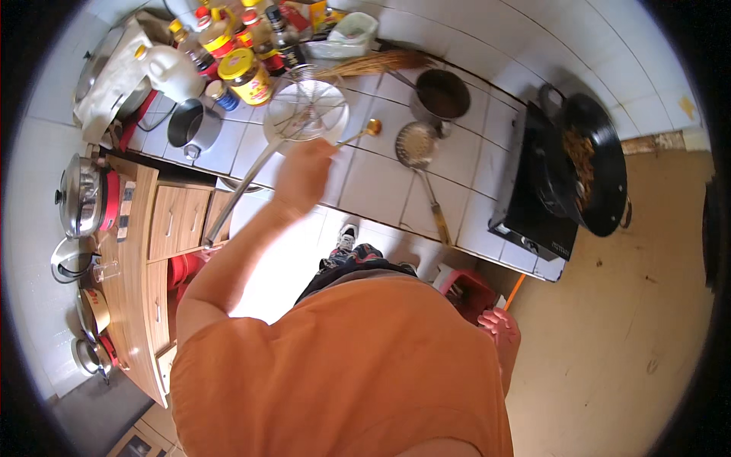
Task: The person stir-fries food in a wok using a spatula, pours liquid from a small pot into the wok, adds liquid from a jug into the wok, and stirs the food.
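Note:
My left hand, slightly blurred, is over the tiled counter and holds a small golden spoon by its handle, bowl end pointing right. Beside it, a wire spider strainer lies across a white bowl, its long metal handle slanting down left past the counter's edge. A perforated skimmer with a yellowish handle rests on the tiles further right, pale matter in its bowl. Hanging low at my right side, my right hand has loosely bent fingers and nothing visible in it.
On the right, a black wok with brown food sits on a gas stove. A dark saucepan, a metal pot, a yellow-lidded jar and several bottles stand on the counter. Below is a pink bin; wooden cabinets stand left.

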{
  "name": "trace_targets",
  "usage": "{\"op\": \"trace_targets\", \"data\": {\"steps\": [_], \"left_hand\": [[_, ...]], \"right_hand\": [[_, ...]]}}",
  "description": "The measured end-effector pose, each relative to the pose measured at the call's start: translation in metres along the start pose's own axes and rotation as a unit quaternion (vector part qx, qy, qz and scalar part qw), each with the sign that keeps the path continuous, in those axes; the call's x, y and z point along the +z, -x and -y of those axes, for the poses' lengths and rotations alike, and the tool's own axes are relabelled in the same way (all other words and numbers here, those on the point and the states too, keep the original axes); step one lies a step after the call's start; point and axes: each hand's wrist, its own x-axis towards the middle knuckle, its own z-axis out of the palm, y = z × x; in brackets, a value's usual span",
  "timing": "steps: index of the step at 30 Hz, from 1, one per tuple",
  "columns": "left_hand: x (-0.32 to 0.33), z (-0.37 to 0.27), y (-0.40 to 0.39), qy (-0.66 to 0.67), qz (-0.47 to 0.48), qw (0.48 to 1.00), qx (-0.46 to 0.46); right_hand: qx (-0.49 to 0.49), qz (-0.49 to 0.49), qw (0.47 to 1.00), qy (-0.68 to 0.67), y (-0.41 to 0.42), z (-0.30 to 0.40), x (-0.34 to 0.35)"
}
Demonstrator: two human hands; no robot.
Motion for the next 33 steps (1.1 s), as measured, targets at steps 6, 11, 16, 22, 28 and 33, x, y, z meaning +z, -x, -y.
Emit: {"op": "trace_targets", "data": {"steps": [6,11,16,22,28,33], "left_hand": [[-0.077,0.210,0.028,-0.185,-0.172,0.923,-0.290],[-0.097,0.228,0.038,-0.234,-0.262,0.867,-0.353],[-0.120,0.282,0.070,-0.068,-0.041,0.752,-0.654],[-0.096,0.404,0.152,0.554,-0.111,0.593,-0.573],[-0.096,0.358,0.122,0.309,-0.111,0.877,-0.351],[-0.126,0.246,0.087,0.413,-0.226,0.669,-0.575]], "right_hand": [[-0.011,-0.023,0.999,-0.038,-0.011,0.025,0.045],[-0.016,-0.012,1.000,0.001,-0.004,0.021,0.061],[-0.043,-0.014,0.999,0.000,0.002,0.027,0.065],[0.015,-0.069,0.997,0.030,-0.021,0.059,0.081],[-0.038,0.050,0.940,-0.335,-0.064,0.088,0.053],[-0.034,0.087,0.833,-0.545,-0.117,0.140,0.049]]}}
